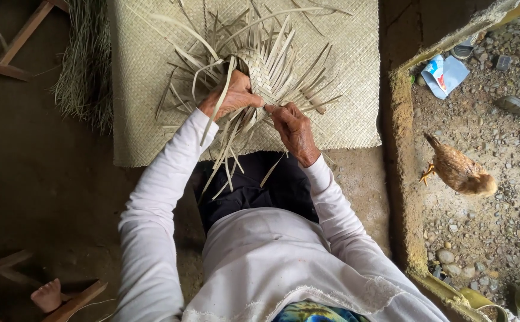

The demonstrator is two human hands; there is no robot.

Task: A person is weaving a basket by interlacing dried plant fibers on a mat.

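I see my left hand curled over the half-woven palm-leaf piece at twelve o'clock, fingers closed on its loose strips; my right hand, just at four o'clock of it, pinches one strip; the piece rests on the woven mat; a chicken stands at three o'clock on gravel.

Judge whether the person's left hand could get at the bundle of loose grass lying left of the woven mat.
Probably yes, with a stretch: the left hand is busy gripping the half-woven piece, but nothing lies between it and the grass bundle beside the mat.
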